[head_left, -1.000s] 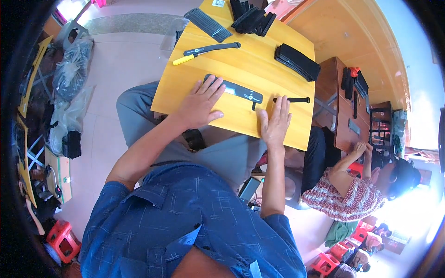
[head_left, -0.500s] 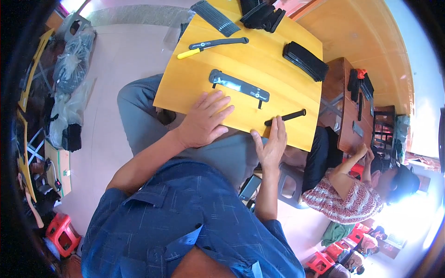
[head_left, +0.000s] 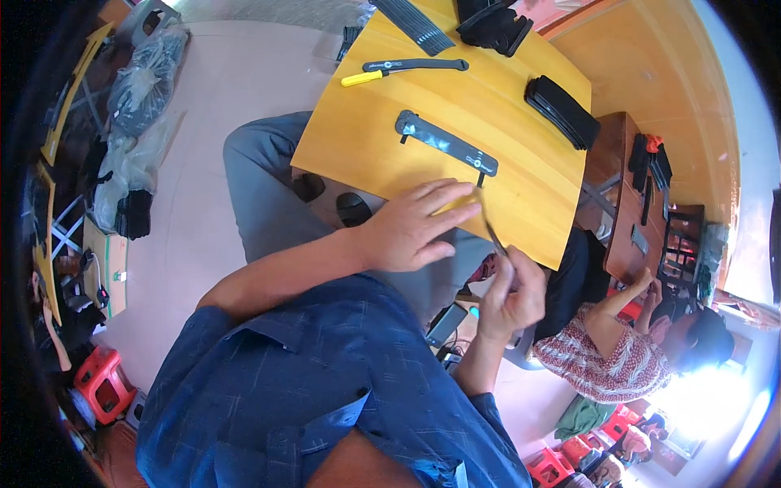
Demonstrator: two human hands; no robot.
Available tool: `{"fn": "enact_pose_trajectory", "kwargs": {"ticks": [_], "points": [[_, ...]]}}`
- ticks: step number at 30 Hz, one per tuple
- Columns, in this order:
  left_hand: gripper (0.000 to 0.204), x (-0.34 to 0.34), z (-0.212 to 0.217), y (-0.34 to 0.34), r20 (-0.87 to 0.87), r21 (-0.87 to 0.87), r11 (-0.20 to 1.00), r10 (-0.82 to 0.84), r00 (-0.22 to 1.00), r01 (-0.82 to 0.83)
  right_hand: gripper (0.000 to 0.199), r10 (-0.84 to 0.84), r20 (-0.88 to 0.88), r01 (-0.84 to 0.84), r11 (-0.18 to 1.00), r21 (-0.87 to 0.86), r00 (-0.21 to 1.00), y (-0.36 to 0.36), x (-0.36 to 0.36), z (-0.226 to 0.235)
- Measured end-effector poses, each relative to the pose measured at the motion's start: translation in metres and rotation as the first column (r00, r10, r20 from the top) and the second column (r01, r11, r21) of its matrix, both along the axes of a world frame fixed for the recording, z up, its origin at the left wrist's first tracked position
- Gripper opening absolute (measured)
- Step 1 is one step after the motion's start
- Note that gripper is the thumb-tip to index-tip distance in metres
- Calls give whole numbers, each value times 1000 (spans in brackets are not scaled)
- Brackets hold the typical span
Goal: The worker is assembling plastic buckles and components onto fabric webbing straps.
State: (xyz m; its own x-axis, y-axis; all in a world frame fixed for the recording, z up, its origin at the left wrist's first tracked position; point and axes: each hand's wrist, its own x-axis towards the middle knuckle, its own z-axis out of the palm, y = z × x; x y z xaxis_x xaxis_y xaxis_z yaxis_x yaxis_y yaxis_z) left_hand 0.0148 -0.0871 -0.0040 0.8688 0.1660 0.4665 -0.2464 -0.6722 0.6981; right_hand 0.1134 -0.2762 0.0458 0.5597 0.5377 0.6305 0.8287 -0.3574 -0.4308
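Observation:
My right hand point(head_left: 517, 297) pinches the lower end of a thin black strip point(head_left: 489, 224), raised at the table's near edge. The strip's upper end is blurred and close to the fingertips of my left hand point(head_left: 419, 224), which is palm down with its fingers stretched out. Whether those fingertips touch the strip I cannot tell. Just beyond my hands, a long dark band with rounded ends point(head_left: 447, 144) lies on the yellow table point(head_left: 350, 146), with a short black tab sticking out near each end.
Farther back lie another dark band point(head_left: 431, 64), a yellow-handled tool point(head_left: 362, 79), a row of dark strips point(head_left: 413, 26) and black pieces point(head_left: 496, 28). A black stack point(head_left: 563, 112) sits at the right. A co-worker in a patterned top point(head_left: 598, 358) sits at a brown table point(head_left: 622, 195).
My right hand has picked the black strip up off the table and drawn it back toward me. My left hand has moved right, toward the strip. The whole view has shifted slightly.

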Motion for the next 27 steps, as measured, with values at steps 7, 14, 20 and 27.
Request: {"fn": "enact_pose_trajectory", "kwargs": {"ticks": [7, 14, 20, 27], "points": [[37, -8, 12, 4, -254, -350, 927, -234, 938, 137, 9, 217, -534, 109, 852, 512, 817, 10, 2, 12], [24, -33, -9, 40, -181, -535, 843, -183, 966, 60, 11, 319, -734, 254, 794, 553, 600, 6, 38, -35], [12, -34, -8, 62, -413, -802, 548, -225, 882, -236, 12, 299, -799, 250, 842, 478, 521, 20, 41, -54], [15, -24, -19, 81, -387, -869, 385, -139, 912, -310, 11, 221, -822, 175, 917, 358, 525, 29, 51, -73]]}}
